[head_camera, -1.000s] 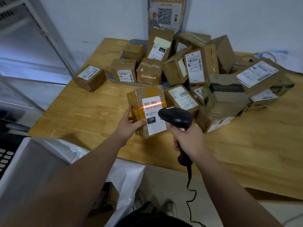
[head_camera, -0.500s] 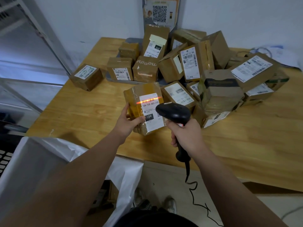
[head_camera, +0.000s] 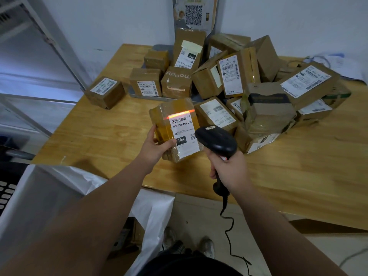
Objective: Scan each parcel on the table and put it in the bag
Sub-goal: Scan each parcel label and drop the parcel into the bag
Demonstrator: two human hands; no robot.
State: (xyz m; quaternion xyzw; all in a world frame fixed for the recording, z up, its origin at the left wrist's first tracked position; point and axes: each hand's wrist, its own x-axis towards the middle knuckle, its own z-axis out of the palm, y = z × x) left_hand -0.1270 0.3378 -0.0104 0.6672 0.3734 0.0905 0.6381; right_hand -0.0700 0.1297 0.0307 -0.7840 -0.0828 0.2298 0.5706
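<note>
Scan line on the label!
Left hand (head_camera: 157, 145) grips the tape-wrapped brown cardboard parcel (head_camera: 175, 129) at frame centre, above the wooden tabletop (head_camera: 298, 166); right hand (head_camera: 231, 170) clutches the black handheld barcode scanner (head_camera: 216, 141), red beam across the barcode.

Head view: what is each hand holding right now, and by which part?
Left hand grips the taped parcel by its lower-left corner; right hand grips the scanner by its handle.

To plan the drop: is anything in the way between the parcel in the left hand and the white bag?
Nothing visible does. The left hand holds the parcel over the table near its front edge; the white bag is open below, to the left, with only bare wood between.
</note>
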